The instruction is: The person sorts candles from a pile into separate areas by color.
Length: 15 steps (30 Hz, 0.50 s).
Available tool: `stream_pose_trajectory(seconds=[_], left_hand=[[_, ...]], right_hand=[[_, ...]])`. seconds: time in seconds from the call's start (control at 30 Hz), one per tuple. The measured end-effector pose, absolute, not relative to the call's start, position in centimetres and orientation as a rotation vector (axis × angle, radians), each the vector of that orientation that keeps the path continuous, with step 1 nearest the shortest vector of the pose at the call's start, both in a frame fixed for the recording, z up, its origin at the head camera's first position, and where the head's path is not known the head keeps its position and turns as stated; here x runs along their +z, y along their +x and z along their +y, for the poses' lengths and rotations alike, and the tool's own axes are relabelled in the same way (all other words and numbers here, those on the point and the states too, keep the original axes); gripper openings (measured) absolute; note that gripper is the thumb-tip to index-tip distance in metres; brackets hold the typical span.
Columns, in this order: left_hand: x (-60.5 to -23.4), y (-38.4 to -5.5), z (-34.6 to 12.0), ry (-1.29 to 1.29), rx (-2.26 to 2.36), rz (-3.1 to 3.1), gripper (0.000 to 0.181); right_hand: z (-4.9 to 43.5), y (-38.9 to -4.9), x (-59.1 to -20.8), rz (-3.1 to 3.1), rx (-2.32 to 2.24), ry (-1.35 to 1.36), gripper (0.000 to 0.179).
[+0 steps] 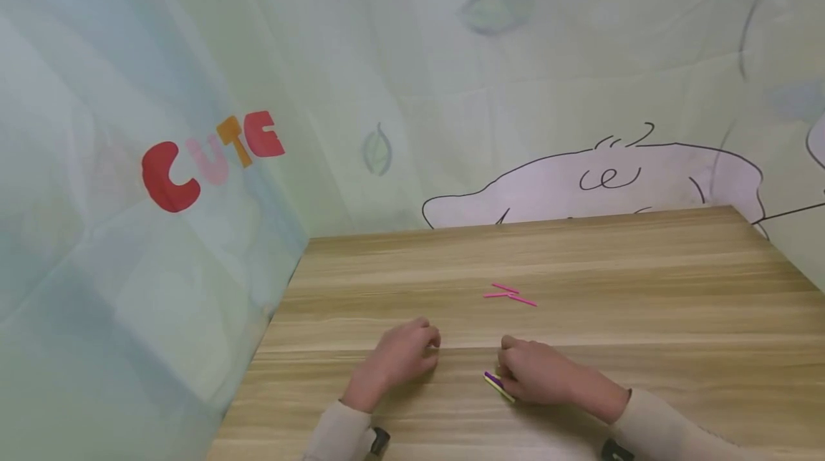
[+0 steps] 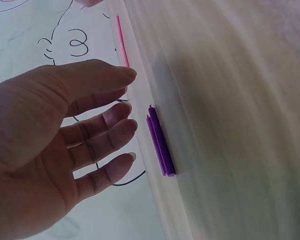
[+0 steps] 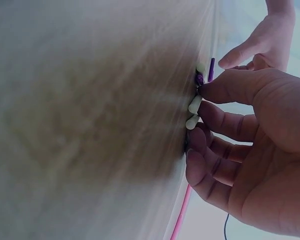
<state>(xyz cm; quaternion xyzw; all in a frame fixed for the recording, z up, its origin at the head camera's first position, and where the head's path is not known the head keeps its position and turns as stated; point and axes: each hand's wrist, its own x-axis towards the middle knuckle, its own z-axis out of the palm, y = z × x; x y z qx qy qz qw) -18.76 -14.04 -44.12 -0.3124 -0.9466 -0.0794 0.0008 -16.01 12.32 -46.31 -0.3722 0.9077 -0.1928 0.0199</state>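
My right hand [image 1: 538,373] bends down over a small group of thin sticks on the table. A purple stick [image 1: 493,379] and a yellow stick [image 1: 499,389] show at its thumb side. In the right wrist view, the thumb and index finger pinch a pale yellow stick [image 3: 195,104] at the tabletop, with another pale stick [image 3: 192,122] by the index finger. My left hand [image 1: 404,352] hovers to the left with nothing in it, its fingers loosely bent. Beyond its fingertips in the left wrist view lie purple sticks [image 2: 160,142] side by side.
Three pink sticks [image 1: 510,295] lie loosely together farther back on the wooden table [image 1: 644,282]. A printed curtain [image 1: 361,74] with coloured letters hangs along the table's back and left edges.
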Motion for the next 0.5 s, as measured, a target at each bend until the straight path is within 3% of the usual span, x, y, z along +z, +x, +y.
stream_pose_trajectory(seconds=[0.5], left_hand=[[-44.0,-18.5,-12.8,-1.053,-0.258,-2.971,0.014]], right_hand=[[12.5,-16.2,-46.6,2.808,-0.625,-1.169,0.023]])
